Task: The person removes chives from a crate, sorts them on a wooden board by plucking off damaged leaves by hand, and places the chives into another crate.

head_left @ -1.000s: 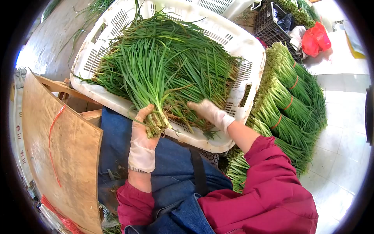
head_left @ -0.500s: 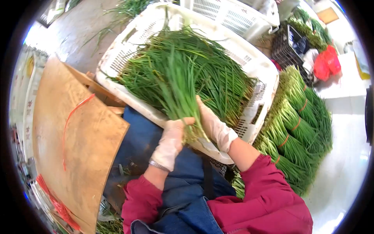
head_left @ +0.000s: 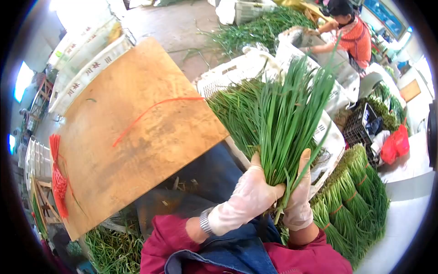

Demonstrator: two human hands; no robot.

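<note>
A loose bunch of garlic chives [head_left: 292, 123] stands upright before me, leaves fanning up and away. My left hand [head_left: 248, 196], gloved in white with a metal watch band at the wrist, is wrapped round the lower stems. On the other side my gloved right hand [head_left: 299, 201] closes on the same stems, thumb up. Behind the bunch, a white plastic crate [head_left: 335, 137] holds more loose chives [head_left: 242, 105], partly hidden by the bunch. To my left lies a wooden board [head_left: 150, 141] with one red tie strip [head_left: 155, 106] across it.
A bundle of red ties [head_left: 58, 176] lies on the board's left edge. Banded chive bundles [head_left: 351, 205] are stacked at right. Beyond the crate, a co-worker [head_left: 356, 43] handles a pale bag near a chive pile [head_left: 260, 29]. A black crate [head_left: 358, 128] and red bag [head_left: 396, 144] stand at right.
The view has swung left and up, showing more board and the co-worker. The bunch has risen from over the crate towards me, and both hands still grip its stems.
</note>
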